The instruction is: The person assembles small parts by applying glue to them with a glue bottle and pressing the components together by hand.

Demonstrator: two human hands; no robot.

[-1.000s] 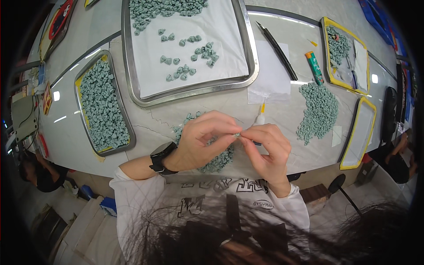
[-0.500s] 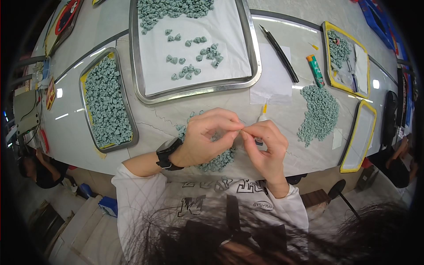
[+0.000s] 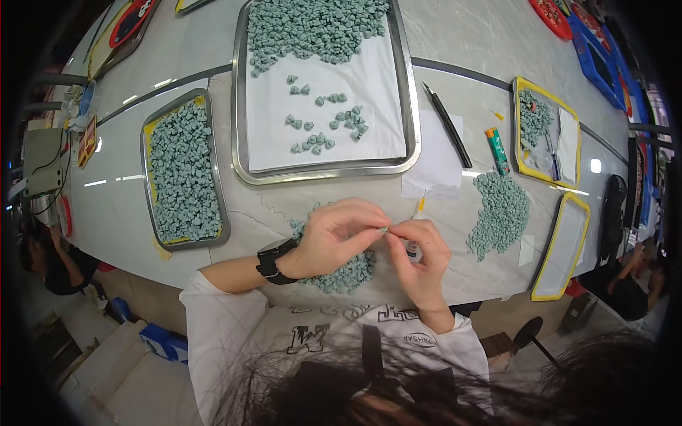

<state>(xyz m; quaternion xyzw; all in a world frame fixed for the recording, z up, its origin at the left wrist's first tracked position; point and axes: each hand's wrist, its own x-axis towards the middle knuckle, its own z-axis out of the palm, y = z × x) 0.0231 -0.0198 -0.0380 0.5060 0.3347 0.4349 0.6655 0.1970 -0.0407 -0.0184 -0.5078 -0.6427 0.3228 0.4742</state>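
Note:
My left hand (image 3: 339, 234) and my right hand (image 3: 420, 255) meet fingertip to fingertip over the near part of the table. Between their pinched thumbs and forefingers sits a tiny grey-green piece (image 3: 384, 229), mostly covered by the fingers. Under and beside my left hand lies a loose pile of grey-green pieces (image 3: 341, 275), partly hidden by it. Just behind my right hand is a small glue bottle (image 3: 419, 213) with a yellow needle tip, its lower part hidden by the fingers.
A large metal tray (image 3: 323, 174) with a white liner holds many grey-green pieces. To the left stands a full smaller tray (image 3: 222, 184). On the right are a heap of finer pieces (image 3: 501, 213), a green tube (image 3: 496, 150), a black pen-like tool (image 3: 447, 126) and yellow-rimmed trays (image 3: 584, 213).
The view has shifted, so the table things appear lower. My hands stay together, and a bit of the grey-green piece now shows between the fingertips.

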